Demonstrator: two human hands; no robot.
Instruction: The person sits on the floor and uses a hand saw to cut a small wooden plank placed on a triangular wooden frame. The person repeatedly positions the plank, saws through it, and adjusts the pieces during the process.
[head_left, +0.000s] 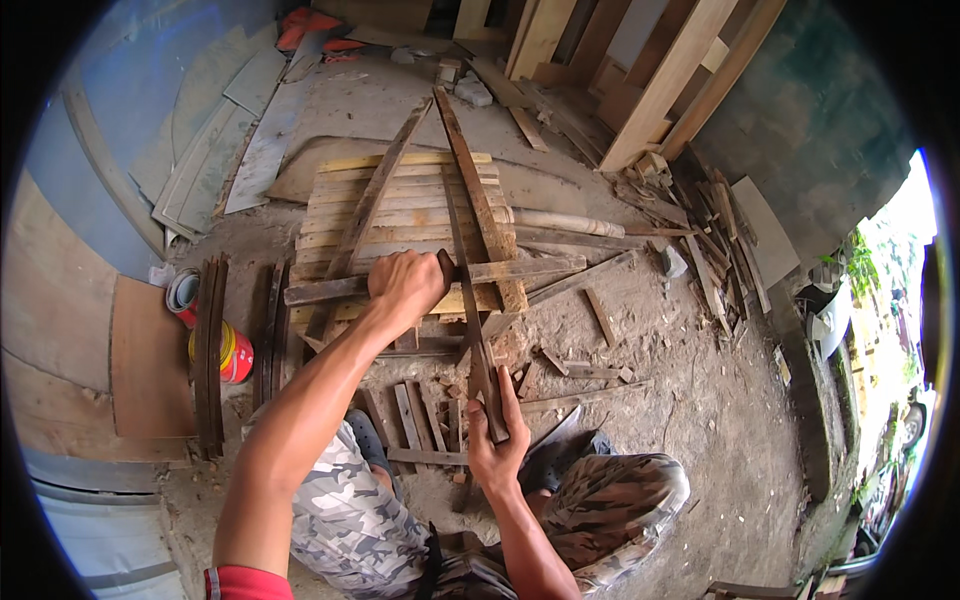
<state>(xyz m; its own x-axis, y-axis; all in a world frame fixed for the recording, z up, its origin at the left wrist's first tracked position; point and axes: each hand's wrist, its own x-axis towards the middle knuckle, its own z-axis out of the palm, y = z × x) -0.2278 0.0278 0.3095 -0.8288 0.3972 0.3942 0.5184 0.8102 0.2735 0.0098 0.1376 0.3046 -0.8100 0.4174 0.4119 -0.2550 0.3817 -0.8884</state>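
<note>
My left hand [405, 283] is closed in a fist over a crosswise wooden strip [530, 268]. A short dark piece [447, 272] shows at the fist's thumb side; its full shape is hidden. Lower down, my right hand [498, 440] holds the near end of a long, narrow dark wooden strip [478, 345] between thumb and fingers. That strip runs away from me, meeting the crosswise one just right of the fist. Two long dark boards, a left board [385, 185] and a right board [468, 175], converge at their far ends on a slatted wooden platform [410, 215].
Offcuts [420, 415] lie between my feet, and scrap wood [715, 240] is piled along the right. Red and yellow cans [232, 352] stand at left beside upright dark strips [210, 350]. Tall planks [660, 80] lean at the back; grey sheets [215, 150] lie far left.
</note>
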